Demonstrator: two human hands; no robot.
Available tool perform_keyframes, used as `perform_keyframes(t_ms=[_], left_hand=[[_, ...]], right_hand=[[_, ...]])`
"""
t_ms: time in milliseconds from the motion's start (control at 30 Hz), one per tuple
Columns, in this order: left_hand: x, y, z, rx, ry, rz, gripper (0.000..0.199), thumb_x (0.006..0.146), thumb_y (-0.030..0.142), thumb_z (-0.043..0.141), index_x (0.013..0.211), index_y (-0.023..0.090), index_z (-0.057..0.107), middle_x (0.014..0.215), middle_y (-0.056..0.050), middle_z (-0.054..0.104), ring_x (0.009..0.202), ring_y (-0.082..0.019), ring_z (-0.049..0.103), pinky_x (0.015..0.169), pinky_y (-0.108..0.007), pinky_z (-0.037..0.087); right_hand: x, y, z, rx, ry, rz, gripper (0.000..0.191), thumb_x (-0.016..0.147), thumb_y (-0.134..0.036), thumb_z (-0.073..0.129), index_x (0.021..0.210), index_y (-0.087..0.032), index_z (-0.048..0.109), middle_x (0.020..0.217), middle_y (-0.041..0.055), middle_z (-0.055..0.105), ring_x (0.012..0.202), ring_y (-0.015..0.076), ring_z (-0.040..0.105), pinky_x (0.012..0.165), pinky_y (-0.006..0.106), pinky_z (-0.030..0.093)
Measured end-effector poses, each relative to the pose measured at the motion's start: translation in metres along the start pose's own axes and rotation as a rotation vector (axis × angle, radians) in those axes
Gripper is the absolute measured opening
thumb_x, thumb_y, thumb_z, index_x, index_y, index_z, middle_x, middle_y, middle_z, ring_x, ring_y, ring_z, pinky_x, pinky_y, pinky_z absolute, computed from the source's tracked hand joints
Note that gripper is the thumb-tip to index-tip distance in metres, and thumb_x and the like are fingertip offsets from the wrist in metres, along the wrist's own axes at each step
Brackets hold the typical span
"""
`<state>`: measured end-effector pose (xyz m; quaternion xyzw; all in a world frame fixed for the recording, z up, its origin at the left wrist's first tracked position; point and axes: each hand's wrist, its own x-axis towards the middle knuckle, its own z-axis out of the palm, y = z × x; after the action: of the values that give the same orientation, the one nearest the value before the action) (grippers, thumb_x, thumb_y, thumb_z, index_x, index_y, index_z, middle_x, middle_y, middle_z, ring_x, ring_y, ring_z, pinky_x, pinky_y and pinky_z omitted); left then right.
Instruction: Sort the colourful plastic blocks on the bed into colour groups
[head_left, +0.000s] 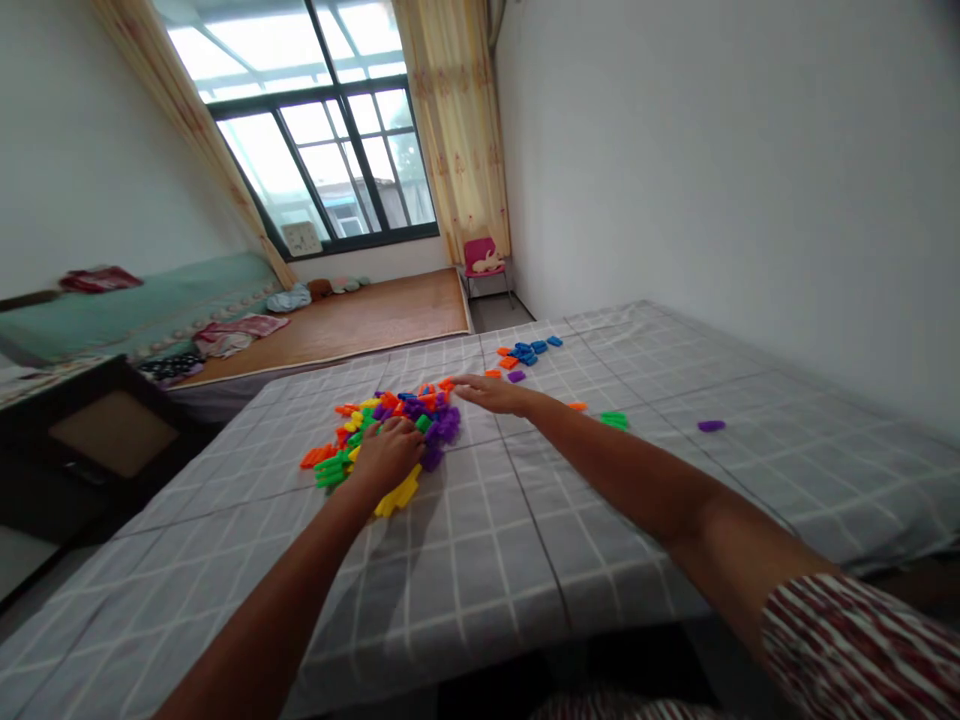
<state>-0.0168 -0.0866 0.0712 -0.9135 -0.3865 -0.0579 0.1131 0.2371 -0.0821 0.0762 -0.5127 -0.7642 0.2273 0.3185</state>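
A heap of plastic toy building blocks in purple, orange, green, yellow and blue (pixel 444 424) lies on the grey checked cloth (pixel 480 540). My left hand (pixel 390 452) rests palm down on the heap, its fingers slightly bent over the blocks; what lies under the palm is hidden. Yellow blocks (pixel 399 494) stick out below that hand, and green ones (pixel 330 470) show to its left. At the heap's far right edge, my right hand (pixel 491 394) reaches in with fingers stretched out. Its fingertips are close to an orange block (pixel 448 384); whether they touch it I cannot tell.
Blue blocks (pixel 529 350) form a small group farther back, with a few orange ones beside them. A green block (pixel 613 420) and a purple block (pixel 711 426) lie apart on the right. Beyond are a bed (pixel 390 305), a pink chair (pixel 480 250) and a dark cabinet (pixel 75 440).
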Motion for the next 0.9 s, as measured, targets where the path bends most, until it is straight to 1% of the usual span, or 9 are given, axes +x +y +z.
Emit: perform_keyframes(t_ms=[100, 233, 333, 433, 533, 633, 700, 767, 900], left_hand=[[0.009, 0.012, -0.004, 0.002, 0.057, 0.006, 0.024, 0.093, 0.027, 0.044, 0.092, 0.021, 0.067, 0.11, -0.005, 0.064, 0.107, -0.027, 0.054, 0.091, -0.047, 0.04], [0.043, 0.079, 0.001, -0.137, 0.087, 0.26, 0.026, 0.095, 0.03, 0.044, 0.112, 0.025, 0.062, 0.125, -0.005, 0.058, 0.119, -0.022, 0.049, 0.098, -0.042, 0.039], [0.078, 0.149, 0.013, -0.224, 0.048, 0.476, 0.036, 0.091, 0.041, 0.05, 0.125, 0.03, 0.055, 0.141, -0.005, 0.048, 0.129, -0.025, 0.041, 0.103, -0.048, 0.036], [0.111, 0.213, 0.028, -0.264, 0.004, 0.637, 0.05, 0.09, 0.047, 0.05, 0.136, 0.033, 0.044, 0.15, -0.006, 0.037, 0.136, -0.029, 0.033, 0.103, -0.056, 0.033], [0.138, 0.254, 0.039, -0.28, -0.028, 0.713, 0.049, 0.091, 0.052, 0.045, 0.135, 0.033, 0.045, 0.146, -0.007, 0.041, 0.134, -0.03, 0.035, 0.102, -0.058, 0.033], [0.15, 0.26, 0.044, -0.237, -0.037, 0.681, 0.04, 0.093, 0.049, 0.041, 0.127, 0.031, 0.053, 0.131, -0.008, 0.053, 0.122, -0.027, 0.047, 0.101, -0.055, 0.035], [0.149, 0.244, 0.045, -0.184, -0.041, 0.604, 0.036, 0.092, 0.045, 0.043, 0.122, 0.028, 0.056, 0.122, -0.01, 0.056, 0.113, -0.026, 0.053, 0.099, -0.054, 0.036], [0.142, 0.213, 0.045, -0.133, -0.037, 0.512, 0.032, 0.091, 0.041, 0.047, 0.116, 0.026, 0.059, 0.118, -0.011, 0.057, 0.111, -0.027, 0.054, 0.098, -0.054, 0.037], [0.115, 0.134, 0.042, -0.062, -0.047, 0.334, 0.023, 0.087, 0.034, 0.053, 0.105, 0.024, 0.064, 0.113, -0.013, 0.06, 0.111, -0.03, 0.053, 0.099, -0.058, 0.036]], right_hand=[[-0.063, 0.037, -0.072, -0.215, -0.01, 0.028, 0.039, 0.089, -0.038, 0.052, 0.125, -0.025, 0.062, 0.136, 0.0047, 0.057, 0.126, 0.0252, 0.05, 0.109, 0.04, 0.034], [-0.176, 0.111, -0.165, -0.541, -0.02, 0.476, 0.042, 0.08, -0.026, 0.06, 0.12, -0.017, 0.066, 0.133, 0.0139, 0.058, 0.126, 0.0294, 0.051, 0.108, 0.044, 0.034], [-0.243, 0.148, -0.194, -0.545, -0.098, 0.689, 0.045, 0.067, -0.023, 0.069, 0.111, -0.024, 0.07, 0.125, 0.011, 0.064, 0.116, 0.0292, 0.059, 0.099, 0.041, 0.044], [-0.271, 0.163, -0.192, -0.476, -0.11, 0.726, 0.035, 0.058, -0.019, 0.071, 0.091, -0.029, 0.074, 0.107, 0.0066, 0.072, 0.103, 0.0286, 0.066, 0.089, 0.038, 0.049], [-0.261, 0.166, -0.182, -0.416, -0.097, 0.682, 0.02, 0.058, -0.018, 0.068, 0.075, -0.027, 0.073, 0.087, 0.0049, 0.075, 0.086, 0.0262, 0.069, 0.079, 0.035, 0.052], [-0.222, 0.162, -0.167, -0.299, -0.039, 0.579, 0.019, 0.063, -0.025, 0.067, 0.081, -0.023, 0.072, 0.081, 0.0059, 0.074, 0.076, 0.0226, 0.068, 0.071, 0.032, 0.052], [-0.183, 0.153, -0.151, -0.163, 0.037, 0.487, 0.028, 0.069, -0.033, 0.065, 0.092, -0.018, 0.071, 0.083, 0.0076, 0.073, 0.072, 0.0203, 0.067, 0.066, 0.03, 0.053], [-0.137, 0.144, -0.13, -0.021, 0.089, 0.363, 0.039, 0.075, -0.041, 0.061, 0.103, -0.015, 0.068, 0.087, 0.0091, 0.073, 0.073, 0.019, 0.066, 0.066, 0.03, 0.053], [-0.048, 0.139, -0.104, 0.029, 0.024, 0.135, 0.05, 0.085, -0.053, 0.051, 0.118, -0.018, 0.065, 0.114, 0.0081, 0.069, 0.1, 0.0214, 0.064, 0.088, 0.035, 0.051]])
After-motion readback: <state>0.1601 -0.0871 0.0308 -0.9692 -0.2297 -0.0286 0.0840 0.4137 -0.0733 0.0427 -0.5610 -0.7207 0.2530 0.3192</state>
